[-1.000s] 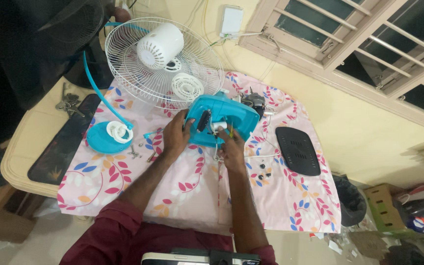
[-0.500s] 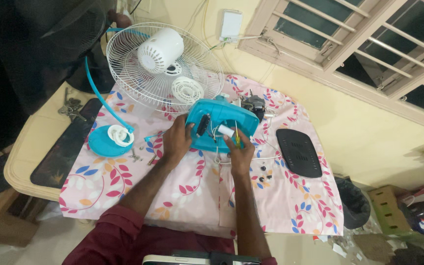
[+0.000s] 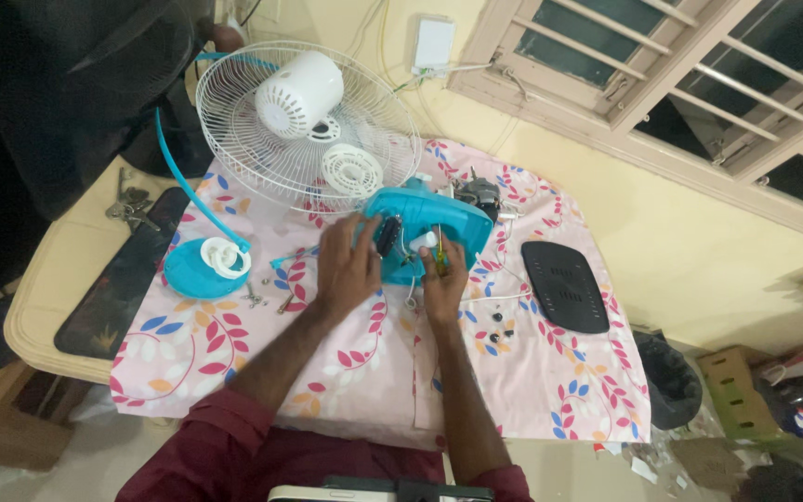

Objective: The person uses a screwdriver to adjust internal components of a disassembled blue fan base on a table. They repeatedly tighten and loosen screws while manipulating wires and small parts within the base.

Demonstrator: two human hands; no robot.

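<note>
Turquoise fan housing (image 3: 439, 218) gripped by left hand (image 3: 346, 265); right hand (image 3: 443, 279) pinches a small tool inside it

Before you, a floral pink tablecloth (image 3: 532, 390), far left a white wire fan guard (image 3: 234, 139) with white motor cover (image 3: 299, 93), left a teal round base (image 3: 188, 274), right a black oval cover (image 3: 564, 284), loose screws (image 3: 499, 325)
</note>
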